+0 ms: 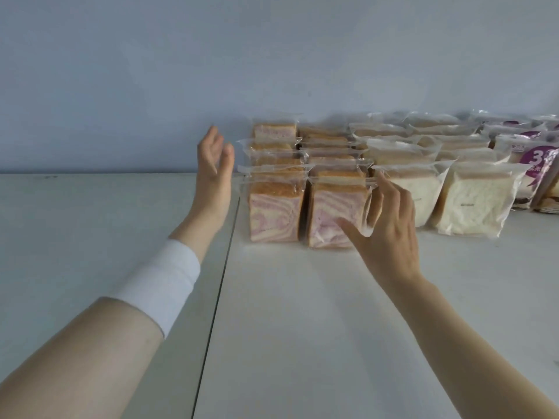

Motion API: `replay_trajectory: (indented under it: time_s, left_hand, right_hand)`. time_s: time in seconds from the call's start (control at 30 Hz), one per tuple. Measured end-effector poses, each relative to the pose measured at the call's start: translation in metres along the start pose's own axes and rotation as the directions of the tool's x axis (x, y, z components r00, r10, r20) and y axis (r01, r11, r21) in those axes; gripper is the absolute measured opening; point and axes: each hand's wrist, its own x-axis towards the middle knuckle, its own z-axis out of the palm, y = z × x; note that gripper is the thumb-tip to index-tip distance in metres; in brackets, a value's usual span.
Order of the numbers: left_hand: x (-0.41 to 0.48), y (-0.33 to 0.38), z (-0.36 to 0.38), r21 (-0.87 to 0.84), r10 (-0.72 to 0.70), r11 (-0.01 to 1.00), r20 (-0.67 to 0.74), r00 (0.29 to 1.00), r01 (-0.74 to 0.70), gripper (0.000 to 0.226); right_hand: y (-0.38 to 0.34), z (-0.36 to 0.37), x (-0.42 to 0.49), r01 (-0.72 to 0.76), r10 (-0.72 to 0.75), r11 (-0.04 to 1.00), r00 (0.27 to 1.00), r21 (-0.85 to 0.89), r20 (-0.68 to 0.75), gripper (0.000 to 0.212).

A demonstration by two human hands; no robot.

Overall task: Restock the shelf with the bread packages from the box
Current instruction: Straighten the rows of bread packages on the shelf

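Two rows of pink-swirl bread packages stand upright on the white shelf (302, 297); the front left one (273, 213) and the front right one (329, 216) face me. My right hand (390, 234) is spread open at the right side of the front right package, fingertips at its clear wrapper and thumb across its face. My left hand (213, 167) is raised, open, just left of the left row and not touching it. To the right stand rows of white bread packages (472, 204). The box is not in view.
Purple-labelled bread packages (535, 164) stand at the far right. A seam (217, 291) runs front to back through the shelf surface. A pale blue wall (272, 71) rises behind the rows. A white band sits on my left forearm (163, 282).
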Motion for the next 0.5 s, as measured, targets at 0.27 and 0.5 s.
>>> replay_trajectory:
  time_s: [0.27,0.5]
  left_hand:
    - [0.110,0.010,0.017,0.539,0.051,0.800,0.375,0.925,-0.263,0.037]
    - [0.150,-0.013,0.039,0.614,0.055,0.666,0.525,0.849,-0.423,0.035]
  right_hand:
    - [-0.059,0.005,0.079,0.344,-0.230,0.926,0.838,-0.153,0.495,0.086]
    - [-0.054,0.041,0.099,0.500,-0.253,0.849,0.669,-0.172,0.699,0.093]
